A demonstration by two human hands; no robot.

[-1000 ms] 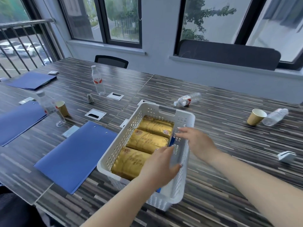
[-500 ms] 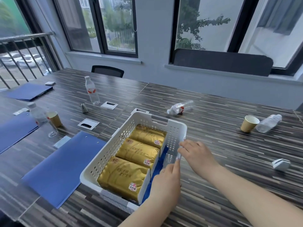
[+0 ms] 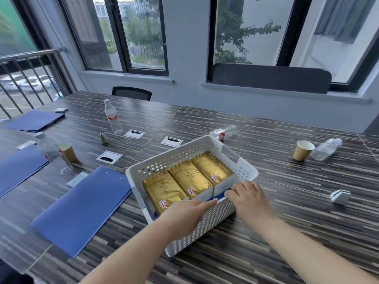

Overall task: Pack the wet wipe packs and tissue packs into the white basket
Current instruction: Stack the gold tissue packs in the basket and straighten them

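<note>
Nearest us, our left hand (image 3: 185,214) and right hand (image 3: 249,198) both rest curled over the near rim of the white basket (image 3: 176,155), their grip loosely closed on that edge. The basket sits mid-bench (image 3: 266,232) holding three gold tissue packs (image 3: 190,179) side by side, with a blue pack (image 3: 220,196) wedged along its near wall. Farther right lie a paper cup (image 3: 303,150) and a tipped bottle (image 3: 326,149).

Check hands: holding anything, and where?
Both the left hand and the right hand are on the near long rim of the white basket. Whether the fingers close on it cannot be told.
</note>
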